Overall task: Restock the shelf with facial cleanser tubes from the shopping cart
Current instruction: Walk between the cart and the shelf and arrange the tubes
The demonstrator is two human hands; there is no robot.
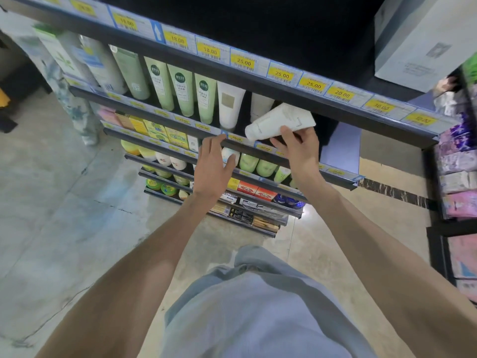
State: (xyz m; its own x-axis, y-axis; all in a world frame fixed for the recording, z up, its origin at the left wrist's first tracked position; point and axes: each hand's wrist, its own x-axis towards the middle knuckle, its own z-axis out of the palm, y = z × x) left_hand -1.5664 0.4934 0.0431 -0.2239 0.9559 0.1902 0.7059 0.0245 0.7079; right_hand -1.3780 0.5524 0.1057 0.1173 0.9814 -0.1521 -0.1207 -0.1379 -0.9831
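My right hand (296, 148) grips a white facial cleanser tube (278, 122), tilted with its cap down-left, at the front of the second shelf (165, 113). It hangs just right of two white tubes (229, 104) standing upright there. My left hand (214, 164) is open, fingers relaxed, in front of the shelf's price rail below those tubes; whether it touches the rail is unclear. Green tubes (180, 89) stand in a row further left. No shopping cart is in view.
The top shelf rail (258, 63) with yellow price tags juts out above the tube. A grey box (423, 45) sits on the top shelf at right. Lower shelves hold boxes and jars. Packets (456, 177) fill a rack at the right edge. Concrete floor lies left.
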